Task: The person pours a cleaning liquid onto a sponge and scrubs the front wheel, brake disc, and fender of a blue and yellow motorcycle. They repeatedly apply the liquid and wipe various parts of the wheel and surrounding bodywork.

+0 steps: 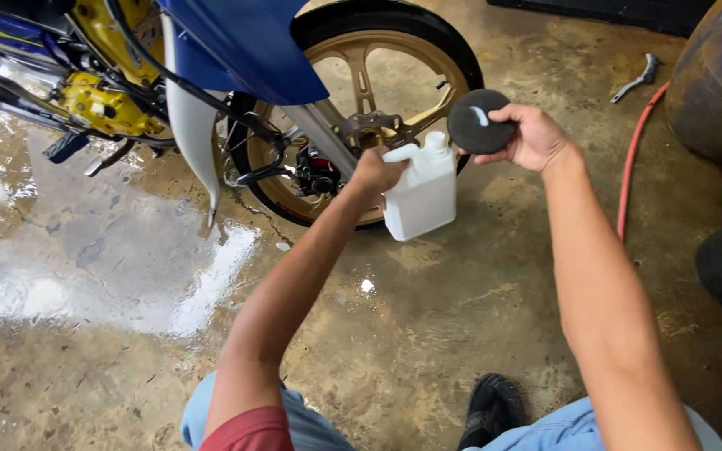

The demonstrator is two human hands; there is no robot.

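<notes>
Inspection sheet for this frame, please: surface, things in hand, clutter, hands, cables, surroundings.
Surface: concrete floor, stained, with a wet glossy patch on the left.
Job's things: white bottle, tilted; round black sponge with a white streak on it, next to the bottle's top.
Clutter: metal tool lying on the floor at the far right.
Hands: left hand grips the bottle's handle; right hand holds the sponge by its edge.
Cables: orange hose running across the floor at the right.
Surroundings: blue motorbike with a gold wheel; dark tyres at the right edge; the person's black shoe.
</notes>
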